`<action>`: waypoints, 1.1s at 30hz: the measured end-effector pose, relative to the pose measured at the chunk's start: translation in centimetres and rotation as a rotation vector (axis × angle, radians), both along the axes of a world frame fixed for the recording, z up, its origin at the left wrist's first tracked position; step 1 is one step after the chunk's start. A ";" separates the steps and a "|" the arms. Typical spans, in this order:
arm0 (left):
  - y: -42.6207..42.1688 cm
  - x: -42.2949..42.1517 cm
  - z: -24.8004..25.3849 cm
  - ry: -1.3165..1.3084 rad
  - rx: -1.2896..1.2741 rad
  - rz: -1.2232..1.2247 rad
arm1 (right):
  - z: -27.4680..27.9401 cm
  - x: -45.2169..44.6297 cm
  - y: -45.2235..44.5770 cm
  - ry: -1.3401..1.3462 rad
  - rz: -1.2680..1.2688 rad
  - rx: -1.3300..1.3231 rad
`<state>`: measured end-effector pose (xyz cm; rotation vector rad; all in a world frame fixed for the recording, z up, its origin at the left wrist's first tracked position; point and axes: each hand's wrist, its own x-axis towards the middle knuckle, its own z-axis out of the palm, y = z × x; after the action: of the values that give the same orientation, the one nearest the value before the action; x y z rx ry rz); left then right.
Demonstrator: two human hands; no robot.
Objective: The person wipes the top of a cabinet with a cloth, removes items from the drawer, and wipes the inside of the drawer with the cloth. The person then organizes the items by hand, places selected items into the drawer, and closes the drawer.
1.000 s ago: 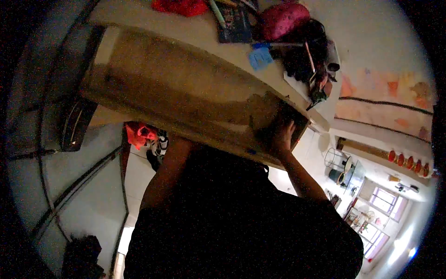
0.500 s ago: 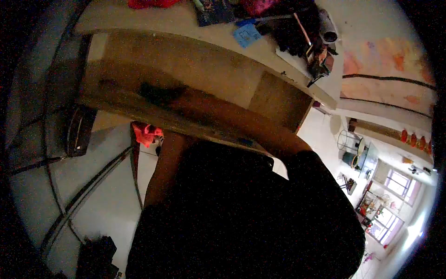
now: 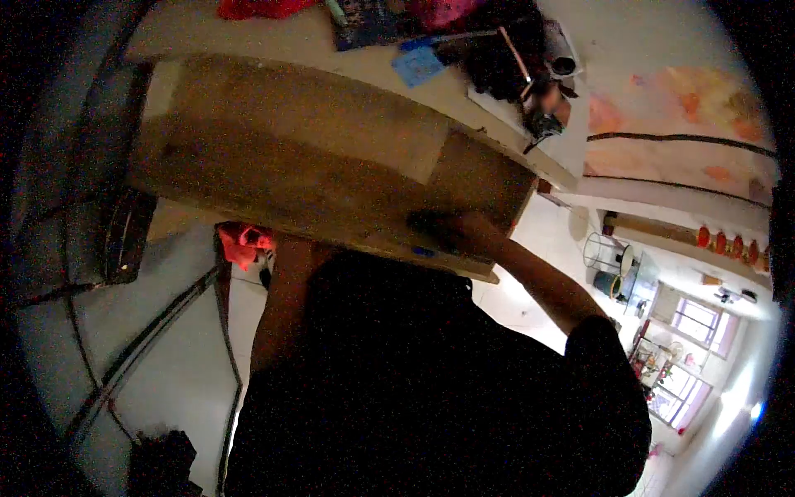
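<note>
A long wooden drawer (image 3: 290,149) is pulled out in front of my body, its inside bare wood with darker, damp-looking areas. My right hand (image 3: 468,230) reaches in near the right end, low against the near wall. Its fingers are in shadow, closed on something dark (image 3: 431,222) that looks like a cloth. A small blue mark (image 3: 423,252) shows on the near edge. My left forearm (image 3: 290,282) runs up to the near side of the drawer, and the drawer hides my left hand.
Above the drawer, a pale tabletop (image 3: 356,79) bears a blue packet (image 3: 419,65), a red cloth (image 3: 261,7) and a dark pile (image 3: 505,62). Red fabric (image 3: 243,244) hangs below the drawer at left. A black strap-like object (image 3: 126,236) is beside the drawer's left end.
My right hand went from the right end far leftward along the drawer with the dark thing, then came back toward the right. The left forearm stays by the near edge. The view shifted slightly.
</note>
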<state>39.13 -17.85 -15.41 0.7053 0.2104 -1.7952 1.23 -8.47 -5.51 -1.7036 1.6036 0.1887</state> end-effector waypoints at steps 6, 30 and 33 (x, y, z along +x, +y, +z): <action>-0.4 0.6 0.3 -0.006 -0.016 0.005 | 10.8 0.9 -7.2 0.634 0.089 -0.361; 0.0 -0.1 0.7 -0.020 -0.025 -0.024 | 8.0 6.7 -0.9 -0.299 0.176 -0.204; 0.2 0.1 0.4 -0.020 -0.023 -0.022 | 8.0 6.6 -1.0 -0.368 0.177 -0.204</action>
<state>39.22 -17.67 -15.00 0.7115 0.1682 -1.8082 7.84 -9.52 2.46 -1.9067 1.2344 -0.1995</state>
